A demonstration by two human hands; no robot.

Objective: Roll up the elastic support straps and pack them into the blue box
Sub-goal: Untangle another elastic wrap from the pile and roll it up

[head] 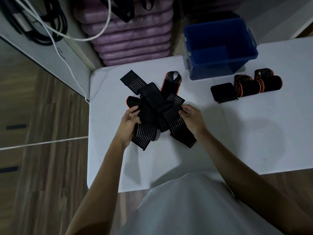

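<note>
Table (pixel 220 141): white surface filling the centre and right of the frame; carries the box, the rolls and the strap pile.
Floor (pixel 42 167): wood-grain boards, left side and lower right corner of the frame.
Mats (pixel 132 36): stack of purple padded items, upper centre, behind the table edge.
Box (pixel 220 68): blue, open-topped, grey latches on both ends; stands at the upper right of the table. No straps are visible inside it.
Pile (pixel 152 102): loose black elastic straps with pale ribbing, some edged in orange, crossed over one another at the centre of the frame. Ends fan out to the upper left, upper right and lower right.
Rolls (pixel 245 87): rolled straps lying side by side right of centre, just below the box and outside it; one plain black at the left, the others with orange edges. The exact count cannot be told.
Cables (pixel 50 22): black and white cords, upper left of the frame.
Left hand (pixel 128 122): fingers curled round the left side of the pile, grasping a ribbed strap.
Right hand (pixel 189 117): fingertips pinching a strap end at the right side of the pile.
</note>
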